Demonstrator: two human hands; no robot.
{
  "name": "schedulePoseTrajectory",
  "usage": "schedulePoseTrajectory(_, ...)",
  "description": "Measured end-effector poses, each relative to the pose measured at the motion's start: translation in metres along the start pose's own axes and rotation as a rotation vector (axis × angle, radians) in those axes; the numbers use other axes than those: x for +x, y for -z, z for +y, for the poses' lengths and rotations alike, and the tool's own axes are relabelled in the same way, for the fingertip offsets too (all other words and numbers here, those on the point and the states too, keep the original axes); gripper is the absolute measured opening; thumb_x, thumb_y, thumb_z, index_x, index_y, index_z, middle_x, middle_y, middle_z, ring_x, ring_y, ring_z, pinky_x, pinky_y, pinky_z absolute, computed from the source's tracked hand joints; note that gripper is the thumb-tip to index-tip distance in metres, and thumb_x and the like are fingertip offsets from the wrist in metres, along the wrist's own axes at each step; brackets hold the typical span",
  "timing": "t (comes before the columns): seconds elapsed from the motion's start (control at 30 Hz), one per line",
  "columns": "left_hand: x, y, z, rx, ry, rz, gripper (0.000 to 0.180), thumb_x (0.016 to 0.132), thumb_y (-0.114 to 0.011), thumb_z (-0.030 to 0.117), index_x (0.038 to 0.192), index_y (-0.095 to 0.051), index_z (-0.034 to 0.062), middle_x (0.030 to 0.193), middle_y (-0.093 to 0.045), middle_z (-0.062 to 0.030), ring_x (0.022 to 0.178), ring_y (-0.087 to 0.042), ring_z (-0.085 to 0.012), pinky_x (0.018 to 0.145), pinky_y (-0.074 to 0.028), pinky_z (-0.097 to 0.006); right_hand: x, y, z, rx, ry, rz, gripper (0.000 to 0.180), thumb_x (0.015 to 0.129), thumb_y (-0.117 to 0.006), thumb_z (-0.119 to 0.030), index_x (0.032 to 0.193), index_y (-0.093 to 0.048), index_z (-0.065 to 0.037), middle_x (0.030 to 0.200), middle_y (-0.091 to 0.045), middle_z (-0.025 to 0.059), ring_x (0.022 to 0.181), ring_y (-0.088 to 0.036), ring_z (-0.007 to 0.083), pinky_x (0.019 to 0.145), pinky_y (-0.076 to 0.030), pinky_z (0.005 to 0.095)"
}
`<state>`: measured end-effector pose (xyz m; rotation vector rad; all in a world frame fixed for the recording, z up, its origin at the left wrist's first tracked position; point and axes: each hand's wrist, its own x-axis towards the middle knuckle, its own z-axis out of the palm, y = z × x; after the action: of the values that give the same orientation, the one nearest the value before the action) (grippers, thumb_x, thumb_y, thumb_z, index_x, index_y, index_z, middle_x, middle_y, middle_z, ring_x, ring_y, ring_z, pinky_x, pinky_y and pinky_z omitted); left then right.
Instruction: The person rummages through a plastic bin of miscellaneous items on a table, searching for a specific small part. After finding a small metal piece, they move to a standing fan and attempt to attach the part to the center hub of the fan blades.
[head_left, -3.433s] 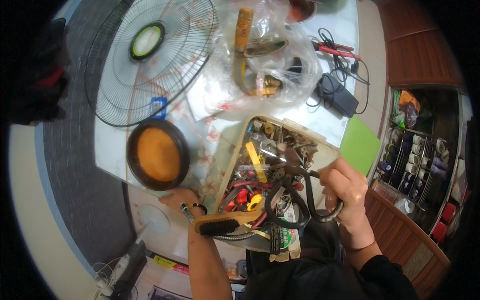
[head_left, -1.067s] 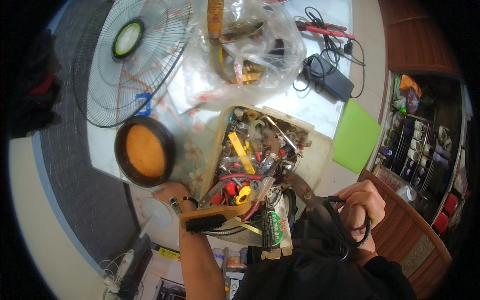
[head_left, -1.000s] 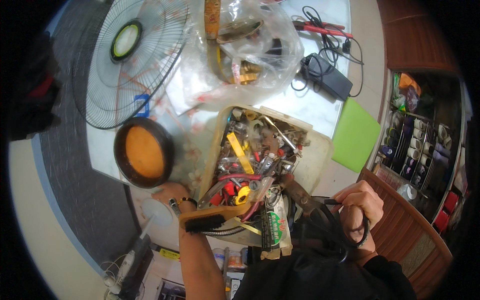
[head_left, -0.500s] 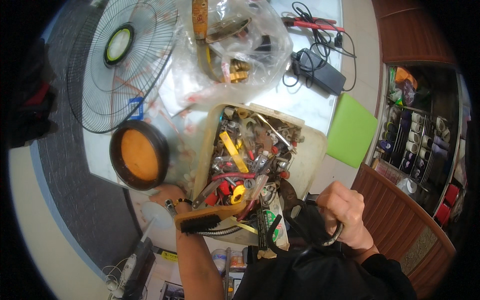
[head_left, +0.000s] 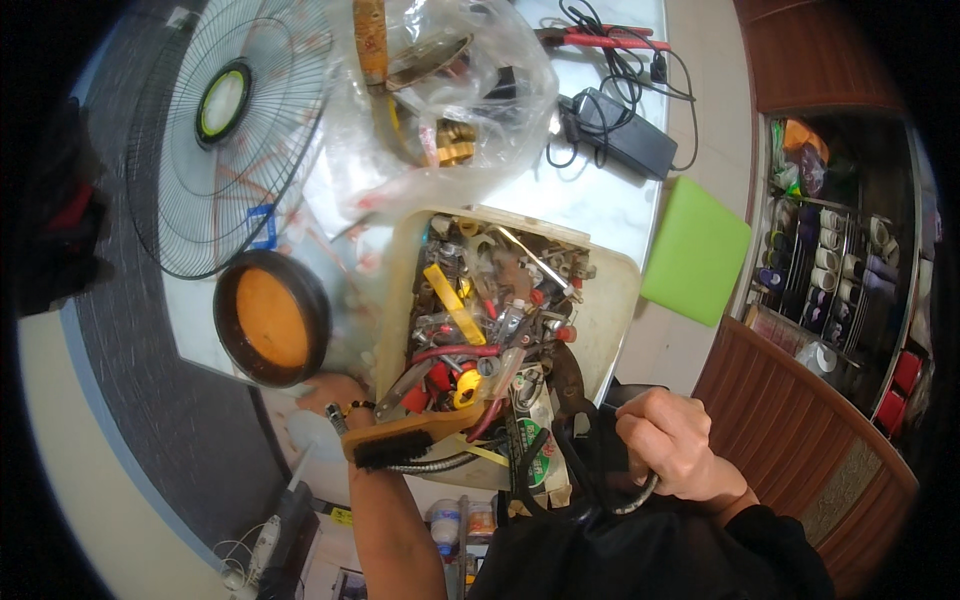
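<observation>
A translucent plastic box (head_left: 608, 300) stands before me, heaped with small metal fittings and tools. My left hand (head_left: 332, 390) is at its near left corner, by a wooden-backed brush (head_left: 425, 430) with black bristles; its fingers are partly hidden. A beaded bracelet circles that wrist. My right hand (head_left: 665, 440) is closed in a fist beyond the box's near right corner, beside a dark curved handle (head_left: 530, 475). What the fist holds is hidden. Among the heap are a yellow strip (head_left: 453, 303), a red handle (head_left: 455, 352) and a worn green-and-white carton (head_left: 530, 440).
A fan grille (head_left: 225, 130) leans at the far left, above a dark round bowl (head_left: 270, 318) with an orange inside. Beyond the box lies a clear plastic bag (head_left: 490, 130) of metal parts. A black power adapter (head_left: 625, 135) and green stool top (head_left: 697, 250) are at right.
The whole view has shifted slightly, so the box, bag and bowl appear a little further left. My right fist stays closed near the same corner, and my left hand keeps its place.
</observation>
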<state>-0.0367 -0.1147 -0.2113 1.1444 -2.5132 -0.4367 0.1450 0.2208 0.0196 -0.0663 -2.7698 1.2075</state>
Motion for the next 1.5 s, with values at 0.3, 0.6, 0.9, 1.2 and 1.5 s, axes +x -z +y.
schedulePoseTrajectory(0.3,0.001,0.001,0.003,-0.019,-0.003,-0.008,0.055,0.097,-0.039,0.036,0.122,-0.037,-0.0129,0.103,-0.056,-0.0364,0.090,-0.059,-0.0454,0.074,-0.048,-0.049,-0.021,-0.020,0.010,-0.097,0.146,0.135,0.016,0.057,-0.063,-0.002,0.071,-0.054,-0.001,0.080,-0.057,0.0132,0.068,-0.061,0.0252,0.046,-0.046,0.0296)
schedulePoseTrajectory(0.6,0.002,-0.002,0.002,-0.041,-0.009,-0.009,0.056,0.097,-0.039,0.036,0.123,-0.037,-0.0133,0.104,-0.055,-0.0367,0.091,-0.059,-0.0455,0.074,-0.048,-0.049,-0.044,-0.040,0.026,-0.054,0.243,0.185,0.017,0.067,-0.060,0.010,0.075,-0.049,0.000,0.089,-0.057,0.0154,0.076,-0.066,0.0317,0.056,-0.054,0.0317)
schedulePoseTrajectory(0.9,0.004,-0.005,-0.002,-0.056,-0.013,-0.011,0.056,0.097,-0.039,0.036,0.124,-0.036,-0.0136,0.104,-0.055,-0.0371,0.091,-0.059,-0.0455,0.075,-0.048,-0.049,-0.018,-0.008,0.014,0.140,-0.096,0.200,0.009,0.079,-0.049,0.010,0.077,-0.053,0.002,0.076,-0.060,0.0143,0.063,-0.065,0.0215,0.051,-0.053,0.0282)
schedulePoseTrajectory(1.2,0.008,-0.010,-0.009,-0.088,-0.015,-0.004,0.057,0.097,-0.038,0.036,0.125,-0.036,-0.0140,0.104,-0.055,-0.0374,0.092,-0.059,-0.0456,0.075,-0.048,-0.049,-0.005,-0.040,0.025,0.206,-0.149,0.480,0.011,0.085,-0.046,0.010,0.078,-0.053,0.006,0.078,-0.060,0.0173,0.060,-0.062,0.0185,0.051,-0.053,0.0257)
schedulePoseTrajectory(1.5,0.003,-0.003,0.001,-0.065,0.010,-0.022,0.057,0.097,-0.039,0.035,0.125,-0.035,-0.0141,0.104,-0.055,-0.0373,0.092,-0.059,-0.0450,0.076,-0.048,-0.048,-0.015,-0.059,0.039,0.461,-0.289,0.738,0.018,0.095,-0.036,0.003,0.081,-0.046,0.005,0.081,-0.050,0.0163,0.060,-0.059,0.0207,0.057,-0.056,0.0294)
